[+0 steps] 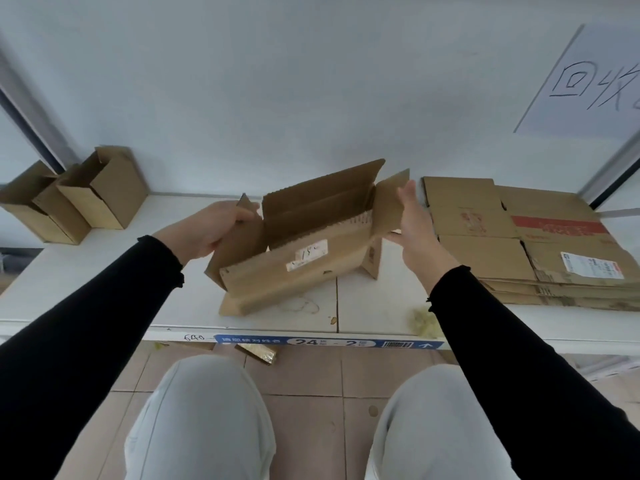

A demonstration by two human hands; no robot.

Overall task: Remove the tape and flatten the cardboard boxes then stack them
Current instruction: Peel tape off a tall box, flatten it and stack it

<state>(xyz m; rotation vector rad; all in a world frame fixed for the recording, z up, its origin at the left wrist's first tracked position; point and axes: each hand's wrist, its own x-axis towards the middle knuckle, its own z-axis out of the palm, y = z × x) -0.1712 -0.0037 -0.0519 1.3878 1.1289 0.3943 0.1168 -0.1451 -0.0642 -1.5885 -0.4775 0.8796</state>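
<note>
Open brown cardboard box (298, 251) mid-shelf, flattened boxes (526, 244) stacked right

Readable stuff: the blue strip label (329, 342) on the shelf's front edge at 6 o'clock says "24" and "2" plus a barcode and an arrow, with "640" handwritten on the edge just left of it. The paper sign (588, 84) on the wall at 2 o'clock has handwritten "回收". The sticker (307, 254) on the open box and the shipping label (594, 266) on the flattened stack at 3 o'clock are too blurry to read.
</note>
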